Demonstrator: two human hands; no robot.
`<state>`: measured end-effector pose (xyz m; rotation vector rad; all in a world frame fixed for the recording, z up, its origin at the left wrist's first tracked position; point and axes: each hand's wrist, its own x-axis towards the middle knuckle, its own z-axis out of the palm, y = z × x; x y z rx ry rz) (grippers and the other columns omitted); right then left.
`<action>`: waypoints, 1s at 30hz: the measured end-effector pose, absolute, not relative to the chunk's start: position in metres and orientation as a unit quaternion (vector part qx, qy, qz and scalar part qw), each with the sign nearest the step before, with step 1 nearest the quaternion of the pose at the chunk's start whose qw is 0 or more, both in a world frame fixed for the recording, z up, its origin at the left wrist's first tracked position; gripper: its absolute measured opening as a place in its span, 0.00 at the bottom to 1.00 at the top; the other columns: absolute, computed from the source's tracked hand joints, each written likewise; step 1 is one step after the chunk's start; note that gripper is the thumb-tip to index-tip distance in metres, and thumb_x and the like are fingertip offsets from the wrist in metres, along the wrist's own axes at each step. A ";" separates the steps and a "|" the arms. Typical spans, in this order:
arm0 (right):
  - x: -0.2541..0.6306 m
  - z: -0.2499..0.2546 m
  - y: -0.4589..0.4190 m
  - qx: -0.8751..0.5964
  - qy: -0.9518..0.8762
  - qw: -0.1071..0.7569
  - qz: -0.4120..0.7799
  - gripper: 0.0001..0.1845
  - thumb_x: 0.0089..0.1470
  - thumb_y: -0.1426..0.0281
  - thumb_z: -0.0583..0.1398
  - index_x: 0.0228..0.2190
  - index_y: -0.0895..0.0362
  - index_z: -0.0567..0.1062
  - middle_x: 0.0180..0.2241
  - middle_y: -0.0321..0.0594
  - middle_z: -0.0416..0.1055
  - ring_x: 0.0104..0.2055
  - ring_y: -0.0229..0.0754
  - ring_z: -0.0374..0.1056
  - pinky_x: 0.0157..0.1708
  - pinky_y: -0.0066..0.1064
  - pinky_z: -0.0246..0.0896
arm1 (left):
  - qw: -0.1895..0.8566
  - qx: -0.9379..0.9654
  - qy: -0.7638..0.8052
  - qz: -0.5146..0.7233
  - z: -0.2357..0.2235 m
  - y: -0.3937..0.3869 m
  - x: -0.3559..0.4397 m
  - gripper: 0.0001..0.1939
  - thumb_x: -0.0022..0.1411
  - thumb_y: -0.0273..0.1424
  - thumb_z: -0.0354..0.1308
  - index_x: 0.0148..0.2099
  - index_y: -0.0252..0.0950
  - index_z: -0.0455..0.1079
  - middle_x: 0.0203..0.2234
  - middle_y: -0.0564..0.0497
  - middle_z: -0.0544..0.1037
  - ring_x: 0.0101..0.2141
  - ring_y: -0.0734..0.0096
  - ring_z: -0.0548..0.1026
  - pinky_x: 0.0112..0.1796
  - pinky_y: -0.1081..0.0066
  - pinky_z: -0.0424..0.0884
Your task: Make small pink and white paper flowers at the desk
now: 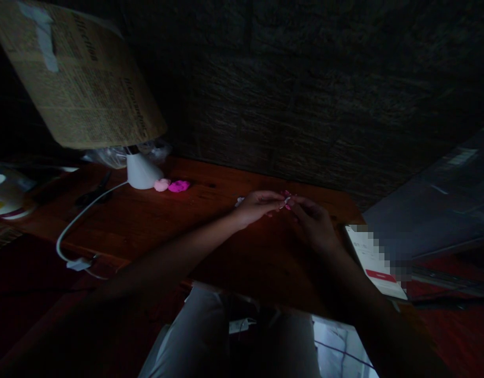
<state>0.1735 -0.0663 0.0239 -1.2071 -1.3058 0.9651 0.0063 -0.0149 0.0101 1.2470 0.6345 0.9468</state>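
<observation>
Dim room, dark textured wall behind reddish wooden bench (155,220). At frame centre, left hand (257,206) and right hand (312,220) met, fingers of both pinched closed on small pink-and-white piece (287,201) held just above bench. Left of centre: two pink lumps (171,185) beside white lamp base (142,171), newspaper-covered shade (80,79) at upper left, white cable (74,223) trailing to lower left. Phone (378,262) lay right of hands, screen lit.
</observation>
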 end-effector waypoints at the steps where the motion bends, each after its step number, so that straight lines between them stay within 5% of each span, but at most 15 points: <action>1: 0.173 0.023 -0.066 -0.507 -0.548 0.530 0.402 0.19 0.45 0.52 0.69 0.33 0.53 0.82 0.37 0.40 0.79 0.32 0.39 0.67 0.27 0.28 0.60 | 0.667 0.549 0.282 0.419 0.010 -0.014 0.006 0.21 0.45 0.41 0.72 0.39 0.34 0.79 0.32 0.50 0.79 0.31 0.77 0.71 0.31 0.75 0.63; 21: 0.171 0.018 -0.065 -0.491 -0.536 0.558 0.400 0.16 0.47 0.56 0.69 0.37 0.50 0.82 0.38 0.38 0.79 0.36 0.41 0.70 0.28 0.29 0.60 | 0.727 0.495 0.270 0.392 0.010 -0.014 0.006 0.24 0.40 0.43 0.75 0.40 0.36 0.80 0.34 0.50 0.79 0.32 0.78 0.71 0.33 0.75 0.63; 30: 0.170 0.018 -0.066 -0.479 -0.526 0.561 0.424 0.15 0.46 0.57 0.69 0.36 0.48 0.82 0.38 0.36 0.79 0.28 0.37 0.64 0.23 0.29 0.55 | 0.714 0.516 0.257 0.398 0.010 -0.015 0.008 0.22 0.43 0.44 0.74 0.38 0.36 0.78 0.33 0.52 0.78 0.32 0.78 0.71 0.32 0.75 0.63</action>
